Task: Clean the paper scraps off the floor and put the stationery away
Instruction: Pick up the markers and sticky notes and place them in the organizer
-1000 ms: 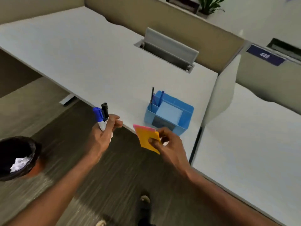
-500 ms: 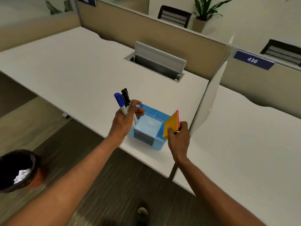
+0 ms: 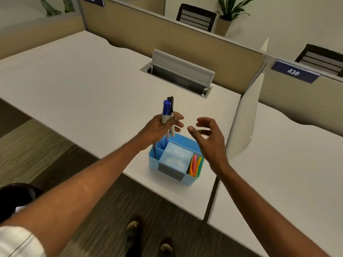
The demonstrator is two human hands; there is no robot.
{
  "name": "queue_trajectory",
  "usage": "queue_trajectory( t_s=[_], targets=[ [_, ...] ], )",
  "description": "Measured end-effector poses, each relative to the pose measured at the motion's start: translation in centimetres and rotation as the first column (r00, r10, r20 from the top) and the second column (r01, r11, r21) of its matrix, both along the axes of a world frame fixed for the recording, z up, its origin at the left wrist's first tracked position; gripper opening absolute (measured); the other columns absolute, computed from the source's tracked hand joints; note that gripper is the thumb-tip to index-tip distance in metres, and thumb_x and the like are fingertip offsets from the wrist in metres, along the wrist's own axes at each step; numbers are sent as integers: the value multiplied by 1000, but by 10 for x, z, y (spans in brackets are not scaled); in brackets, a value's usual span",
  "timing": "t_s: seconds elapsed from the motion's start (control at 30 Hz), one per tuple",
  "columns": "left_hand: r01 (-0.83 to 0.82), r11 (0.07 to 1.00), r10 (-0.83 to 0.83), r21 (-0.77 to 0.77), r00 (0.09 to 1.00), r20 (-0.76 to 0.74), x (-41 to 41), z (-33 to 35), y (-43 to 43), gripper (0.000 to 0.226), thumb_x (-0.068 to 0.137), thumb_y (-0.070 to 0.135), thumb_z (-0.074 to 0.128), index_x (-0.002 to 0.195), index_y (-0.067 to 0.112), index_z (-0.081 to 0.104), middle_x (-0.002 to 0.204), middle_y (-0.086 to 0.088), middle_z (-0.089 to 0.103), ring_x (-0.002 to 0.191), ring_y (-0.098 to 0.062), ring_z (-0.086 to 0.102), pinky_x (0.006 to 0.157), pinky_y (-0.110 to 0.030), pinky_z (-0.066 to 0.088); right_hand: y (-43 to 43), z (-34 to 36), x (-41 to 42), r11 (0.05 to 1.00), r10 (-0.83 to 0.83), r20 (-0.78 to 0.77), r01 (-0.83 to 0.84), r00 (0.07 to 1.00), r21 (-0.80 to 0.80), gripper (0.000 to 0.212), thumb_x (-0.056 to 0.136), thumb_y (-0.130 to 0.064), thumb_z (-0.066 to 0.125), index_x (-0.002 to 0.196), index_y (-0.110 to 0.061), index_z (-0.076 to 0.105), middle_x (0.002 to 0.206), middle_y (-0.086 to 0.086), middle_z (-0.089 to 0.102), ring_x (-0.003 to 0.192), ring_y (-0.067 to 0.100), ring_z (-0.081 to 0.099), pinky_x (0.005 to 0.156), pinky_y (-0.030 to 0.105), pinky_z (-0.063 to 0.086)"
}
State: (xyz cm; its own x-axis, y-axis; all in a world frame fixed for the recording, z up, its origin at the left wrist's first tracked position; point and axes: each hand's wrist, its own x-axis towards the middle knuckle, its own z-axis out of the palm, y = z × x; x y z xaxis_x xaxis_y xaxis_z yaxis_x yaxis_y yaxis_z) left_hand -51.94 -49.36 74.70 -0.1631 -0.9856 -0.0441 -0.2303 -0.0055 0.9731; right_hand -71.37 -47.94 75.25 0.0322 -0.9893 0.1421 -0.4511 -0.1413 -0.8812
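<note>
Open-plan office: white worktop (image 3: 78, 84) w/ cable hatch (image 3: 181, 75), beige partitions (image 3: 148, 32), numbered sign "436" (image 3: 294, 71), chairs (image 3: 195, 16).

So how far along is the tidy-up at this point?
Done: the coloured sticky notes stand in the right compartment of the blue organizer on the desk. In hand: the left hand grips two markers above it; the right hand is open and empty. Left: stowing the markers. No scraps show on the visible floor.
</note>
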Motion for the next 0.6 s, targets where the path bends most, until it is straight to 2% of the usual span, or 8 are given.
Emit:
queue_trajectory(
  t_s=[0.07,0.17,0.27,0.33,0.43,0.5,0.53,0.6],
  targets=[
    [109,994,-109,2,990,93,4,7,-19,37,105,37,43,129,15,61,112,-6,73,99,-14,72,85,-24,57,-24,25,17,988,147,-59,-149,987,-32,59,92,-39,68,144,-31,41,145,-3,50,119,8,57,84,14,51],
    [227,974,-224,3,955,194,10,13,-47,36,107,28,41,129,6,58,111,-8,69,101,-18,67,94,-32,52,-53,48,35,933,341,-164,-354,926,-58,65,97,-28,62,153,-30,30,154,3,39,128,11,48,94,25,54],
    [306,952,-304,21,928,216,20,8,-69,34,107,24,41,124,2,62,112,-17,71,105,-27,69,97,-34,52,-76,54,47,899,395,-314,-434,863,-62,50,98,-23,60,145,-21,43,145,7,45,127,20,52,104,39,53],
    [347,937,-345,31,912,222,27,1,-79,31,107,25,42,118,8,66,112,-15,72,99,-17,70,91,-23,51,-86,51,51,884,414,-353,-463,839,-62,39,97,-22,62,135,-17,52,137,8,51,121,21,54,103,39,52],
    [397,916,-401,65,891,212,30,-10,-84,22,106,26,44,112,27,65,103,10,72,92,3,70,78,-9,53,-94,42,50,876,425,-377,-479,823,-58,28,95,-23,65,121,-14,60,122,7,60,110,21,59,97,36,55],
    [418,903,-429,96,881,200,28,-13,-84,21,106,26,44,111,34,63,97,27,69,92,13,68,77,-3,51,-98,36,44,877,430,-370,-478,824,-44,26,94,-25,66,117,-13,62,116,4,64,106,21,62,95,36,55],
    [428,897,-441,110,874,201,28,-14,-85,21,106,27,44,114,32,63,99,27,69,94,12,68,78,-5,52,-100,34,42,878,433,-370,-477,822,-33,26,94,-26,66,116,-13,63,114,3,65,105,21,63,95,36,56],
    [444,885,-465,140,860,211,26,-16,-88,29,106,29,44,126,22,64,115,11,72,107,-2,68,93,-16,50,-105,29,38,881,430,-386,-473,816,-20,27,93,-27,66,116,-13,65,112,5,69,104,21,65,95,34,56]
  ],
)
